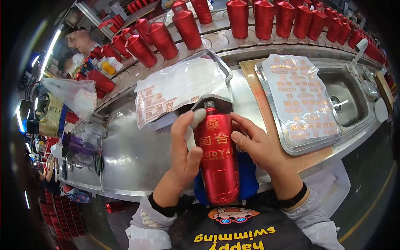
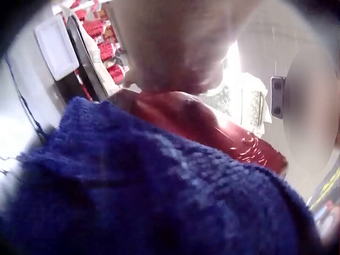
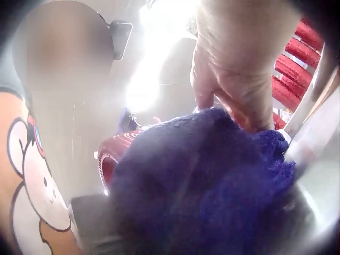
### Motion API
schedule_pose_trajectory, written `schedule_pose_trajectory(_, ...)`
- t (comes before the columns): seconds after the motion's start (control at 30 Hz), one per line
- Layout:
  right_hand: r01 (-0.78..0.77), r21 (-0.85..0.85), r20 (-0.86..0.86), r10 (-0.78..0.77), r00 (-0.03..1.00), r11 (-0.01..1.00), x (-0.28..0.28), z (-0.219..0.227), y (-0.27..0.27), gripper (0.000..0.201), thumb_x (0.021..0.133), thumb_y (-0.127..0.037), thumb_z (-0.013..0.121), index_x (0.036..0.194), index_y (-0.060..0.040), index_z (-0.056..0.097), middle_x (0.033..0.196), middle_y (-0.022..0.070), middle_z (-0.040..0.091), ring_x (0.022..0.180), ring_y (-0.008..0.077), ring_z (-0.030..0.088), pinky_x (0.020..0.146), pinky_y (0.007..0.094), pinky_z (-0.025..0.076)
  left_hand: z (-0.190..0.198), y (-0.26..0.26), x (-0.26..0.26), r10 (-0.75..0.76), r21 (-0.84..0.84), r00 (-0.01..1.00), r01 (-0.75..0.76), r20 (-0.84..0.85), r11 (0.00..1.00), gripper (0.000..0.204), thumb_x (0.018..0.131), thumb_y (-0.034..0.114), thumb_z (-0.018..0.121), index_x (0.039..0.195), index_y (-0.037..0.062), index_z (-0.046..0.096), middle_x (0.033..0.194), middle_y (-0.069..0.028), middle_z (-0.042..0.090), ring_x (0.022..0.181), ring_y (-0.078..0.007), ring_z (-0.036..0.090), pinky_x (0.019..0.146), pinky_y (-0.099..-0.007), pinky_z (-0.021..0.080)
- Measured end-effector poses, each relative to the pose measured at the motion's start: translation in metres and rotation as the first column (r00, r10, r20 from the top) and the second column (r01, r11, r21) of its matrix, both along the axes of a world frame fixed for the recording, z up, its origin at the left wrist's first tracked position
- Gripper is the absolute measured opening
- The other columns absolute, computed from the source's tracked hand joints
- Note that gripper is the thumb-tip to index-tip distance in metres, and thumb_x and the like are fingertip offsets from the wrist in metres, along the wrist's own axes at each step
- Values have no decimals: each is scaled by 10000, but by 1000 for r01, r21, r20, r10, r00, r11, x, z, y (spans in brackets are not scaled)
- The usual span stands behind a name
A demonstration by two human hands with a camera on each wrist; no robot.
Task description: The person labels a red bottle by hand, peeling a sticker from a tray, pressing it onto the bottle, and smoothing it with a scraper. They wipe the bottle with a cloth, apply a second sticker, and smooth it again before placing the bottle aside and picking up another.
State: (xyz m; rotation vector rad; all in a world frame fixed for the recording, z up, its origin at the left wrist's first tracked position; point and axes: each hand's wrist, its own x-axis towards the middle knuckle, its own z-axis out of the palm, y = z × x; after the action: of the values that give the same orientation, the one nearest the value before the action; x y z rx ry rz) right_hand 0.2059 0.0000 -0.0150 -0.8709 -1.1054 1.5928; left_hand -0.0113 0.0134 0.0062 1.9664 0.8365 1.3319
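We hold a tall red matte bottle with gold lettering (image 1: 216, 160) lying lengthwise in front of us at the near edge of the stainless steel counter (image 1: 133, 154), its base toward our apron and its dark neck pointing away into a grey angular cap piece (image 1: 212, 101). Our left hand (image 1: 185, 152) curls around the bottle's left side, the thumb across the front and the covered index fingertip up by the shoulder. Our right hand (image 1: 256, 143) grips the right side with bent fingers, fingertips pressing on the label area. A blue knitted cloth (image 1: 248, 177) lies beneath the bottle, touching it; in both wrist views it fills the foreground, with the bottle (image 2: 212, 127) and its ribbed base (image 3: 114, 151) showing past it. Beyond the bottle lies a clear plastic sheet of gold stickers (image 1: 175, 89), and to the right a metal tray (image 1: 291, 146) bears another such sheet, beside a steel sink (image 1: 346, 98). Rows of upright red bottles (image 1: 266, 18) stand on the curved conveyor behind.
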Motion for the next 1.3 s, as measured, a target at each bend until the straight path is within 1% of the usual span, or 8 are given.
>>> schedule_pose_trajectory(0.07, 12, 18, 32, -13, 999, 1000, 1, -2, -2, 632, 968, -248, 612, 1471, 22, 341, 1367, 184, 509, 1222, 217, 512, 981, 321, 453, 12, -8, -3, 55, 184, 976, -16, -209, 983, 533, 988, 291, 501, 1404, -24, 390, 1405, -212, 441, 1332, -328, 397, 1120, -403, 288)
schedule_pose_trajectory(0.23, 111, -21, -10, -111, 994, 994, 6, 4, -5, 560, 975, -108, 543, 1478, -3, 321, 1430, 197, 445, 1277, 258, 507, 965, 343, 504, 15, -10, 10, 86, -210, 996, -88, -19, 974, 628, 928, 238, 603, 1429, -23, 329, 1377, -183, 440, 1274, -269, 452, 1070, -374, 366)
schedule_pose_trajectory(0.3, 174, -17, -122, -175, 977, 985, 13, 3, -6, 441, 957, -75, 551, 1371, 0, 418, 1285, 197, 564, 1131, 252, 613, 890, 343, 548, 26, -15, 24, 94, -496, 987, -17, 131, 868, 668, 902, 181, 633, 1439, -26, 293, 1352, -178, 444, 1243, -230, 474, 1042, -352, 400)
schedule_pose_trajectory(0.4, 180, -90, -146, -192, 970, 979, 27, 24, -10, 201, 962, -92, 559, 1142, -15, 512, 961, 132, 688, 811, 172, 687, 729, 272, 557, 17, -8, 25, 80, -526, 982, 22, 170, 850, 714, 869, 133, 668, 1438, -23, 266, 1314, -176, 453, 1189, -195, 504, 1007, -329, 433)
schedule_pose_trajectory(0.7, 54, -22, 47, -53, 997, 998, 37, 9, -12, 181, 937, -147, 639, 1095, -72, 590, 843, 7, 641, 774, 65, 589, 683, 212, 454, 19, -2, 29, 124, -530, 991, -83, 41, 844, 704, 849, 185, 723, 1388, -5, 311, 1278, -158, 478, 1104, -193, 556, 941, -324, 483)
schedule_pose_trajectory(0.9, -57, -70, -84, 52, 995, 996, 35, 7, -15, 202, 924, -141, 661, 1097, -58, 595, 919, -7, 629, 854, 59, 586, 755, 224, 471, 18, -10, 33, 126, -554, 950, 56, 284, 831, 659, 911, 211, 677, 1406, 16, 288, 1325, -155, 432, 1151, -195, 527, 967, -323, 464)
schedule_pose_trajectory(1.2, 7, -81, -92, -15, 996, 997, 28, 9, -13, 178, 926, -95, 647, 1092, -62, 590, 927, -17, 627, 839, 45, 586, 749, 204, 474, 11, -33, 19, 125, -149, 992, -124, -4, 981, 511, 859, 164, 672, 1296, 34, 441, 1436, -212, 369, 1346, -294, 360, 1135, -403, 250)
schedule_pose_trajectory(1.3, 6, -61, -100, -12, 995, 998, 25, 9, -11, 195, 924, -113, 658, 1097, -51, 592, 912, 5, 633, 827, 61, 593, 752, 220, 481, 13, -41, 22, 140, -216, 985, -116, 102, 970, 392, 844, 149, 672, 1184, 36, 513, 1427, -223, 389, 1334, -306, 373, 1120, -424, 261)
